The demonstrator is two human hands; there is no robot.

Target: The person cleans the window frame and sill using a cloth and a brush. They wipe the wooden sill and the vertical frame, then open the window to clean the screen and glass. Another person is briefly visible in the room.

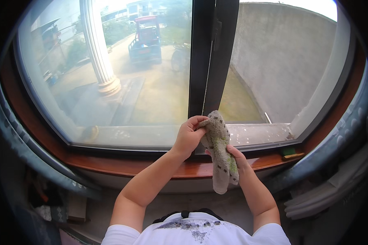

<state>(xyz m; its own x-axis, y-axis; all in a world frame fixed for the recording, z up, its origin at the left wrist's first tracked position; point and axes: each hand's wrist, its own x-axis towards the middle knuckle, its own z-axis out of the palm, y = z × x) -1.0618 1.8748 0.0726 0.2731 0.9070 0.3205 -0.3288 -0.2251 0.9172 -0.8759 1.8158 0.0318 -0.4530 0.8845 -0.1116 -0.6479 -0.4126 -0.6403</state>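
A grey terry cloth [220,147] with dark spots and green patches hangs folded between my two hands, in front of the window. My left hand [188,131] pinches its upper left edge between thumb and fingers. Lower down, my right hand [237,157] grips the cloth's right side, with the thumb in front and most fingers hidden behind it. The cloth's loose ends dangle below my right hand, over the edge of the brown wooden sill [190,168]. Behind the cloth stands the dark window frame [213,61].
The left glass pane [159,101] looks hazy; a parked three-wheeled vehicle [145,39] and a white column [99,46] show through it. A green-and-yellow object [291,154] lies on the sill at right. Curtains [334,141] hang at both sides.
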